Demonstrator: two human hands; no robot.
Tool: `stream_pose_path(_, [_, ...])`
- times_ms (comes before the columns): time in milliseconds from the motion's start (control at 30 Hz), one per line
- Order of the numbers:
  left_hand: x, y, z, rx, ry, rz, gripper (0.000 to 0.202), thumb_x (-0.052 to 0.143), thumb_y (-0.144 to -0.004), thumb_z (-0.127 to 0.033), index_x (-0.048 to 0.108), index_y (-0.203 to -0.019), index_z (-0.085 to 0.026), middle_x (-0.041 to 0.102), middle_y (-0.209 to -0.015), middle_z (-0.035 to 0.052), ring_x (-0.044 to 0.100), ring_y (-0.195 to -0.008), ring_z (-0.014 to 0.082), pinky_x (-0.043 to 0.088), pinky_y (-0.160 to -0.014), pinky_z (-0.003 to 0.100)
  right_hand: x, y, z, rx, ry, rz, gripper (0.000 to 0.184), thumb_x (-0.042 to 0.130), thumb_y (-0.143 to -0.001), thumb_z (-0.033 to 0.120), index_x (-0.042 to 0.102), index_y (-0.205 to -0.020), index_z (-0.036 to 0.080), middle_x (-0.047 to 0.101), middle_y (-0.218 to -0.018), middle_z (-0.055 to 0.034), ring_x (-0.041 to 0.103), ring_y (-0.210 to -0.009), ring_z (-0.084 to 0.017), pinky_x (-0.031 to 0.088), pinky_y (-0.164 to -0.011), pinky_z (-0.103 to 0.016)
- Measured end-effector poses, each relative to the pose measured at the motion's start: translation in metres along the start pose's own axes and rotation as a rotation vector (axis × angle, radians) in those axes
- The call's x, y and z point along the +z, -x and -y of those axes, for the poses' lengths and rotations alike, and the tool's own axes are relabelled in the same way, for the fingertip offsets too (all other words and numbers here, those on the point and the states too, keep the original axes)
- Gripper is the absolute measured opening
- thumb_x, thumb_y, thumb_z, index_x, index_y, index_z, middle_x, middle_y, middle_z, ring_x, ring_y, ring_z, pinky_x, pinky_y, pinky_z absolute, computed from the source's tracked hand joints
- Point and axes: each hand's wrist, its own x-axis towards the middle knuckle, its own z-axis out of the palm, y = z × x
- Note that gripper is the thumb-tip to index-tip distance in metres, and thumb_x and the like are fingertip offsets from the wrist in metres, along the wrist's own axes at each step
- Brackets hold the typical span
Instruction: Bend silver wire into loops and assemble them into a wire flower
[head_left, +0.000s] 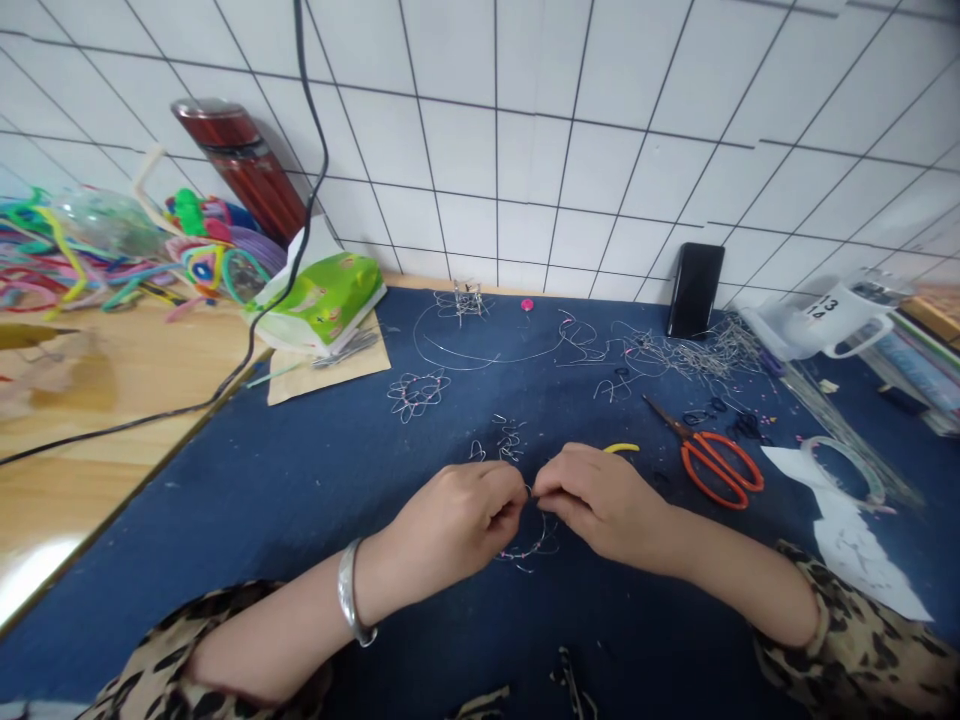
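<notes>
My left hand [469, 515] and my right hand [600, 500] meet at the middle of the dark blue cloth, fingertips pinched close together. Between them they grip a thin wire ring [536, 545] strung with small pink beads, its lower curve hanging below the fingers. The exact grip points are partly hidden by the fingers. Just beyond lie short bent wire pieces [508, 438]. A finished-looking wire flower shape [417, 394] with pink beads rests further left. Something yellow and curved [622, 448] shows behind my right hand, and orange-handled scissors [720, 465] lie to its right.
A black phone [696, 290] leans on the tiled wall beside a tangle of wires [694, 355]. A white mug [832, 320] stands at right, near a clear ring [844, 470]. At left are a green tissue pack [330, 305], a red thermos [247, 165] and a black cable [259, 325].
</notes>
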Motion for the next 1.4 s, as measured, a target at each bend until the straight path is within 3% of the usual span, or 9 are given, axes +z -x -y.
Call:
stream_pose_path(500, [-0.004,-0.001,-0.002,-0.031,0.012,0.048,0.015,0.044,-0.075,-0.004,0.051,-0.078,-0.017,0.052,-0.070,-0.0023,0.046,-0.060,0.0092,0.036,-0.056,0.022,0.000,-0.003,0.000,0.406,-0.467,-0.019,0.006,0.057,-0.074,0.016,0.055,-0.079,0.019,0.055,-0.073,0.0034,0.050,-0.067,-0.008,0.041,-0.063,-0.021])
stream_pose_path(800, [-0.004,0.000,-0.001,-0.042,-0.001,0.060,0.018,0.045,-0.078,-0.007,0.054,-0.088,-0.019,0.058,-0.078,-0.0006,0.053,-0.067,0.0116,0.041,-0.060,0.024,0.005,-0.001,-0.008,0.422,-0.628,-0.025,0.006,0.058,-0.075,0.017,0.054,-0.080,0.018,0.051,-0.072,0.0040,0.045,-0.064,-0.007,0.038,-0.059,-0.020])
stream_pose_path(1400, [-0.008,-0.002,-0.002,-0.064,0.025,0.091,0.015,0.044,-0.085,-0.014,0.058,-0.089,-0.020,0.060,-0.081,0.0001,0.055,-0.071,0.0123,0.044,-0.066,0.025,0.006,0.000,-0.008,0.413,-0.655,-0.027,0.006,0.057,-0.076,0.018,0.054,-0.080,0.018,0.049,-0.072,0.0036,0.044,-0.064,-0.008,0.037,-0.059,-0.021])
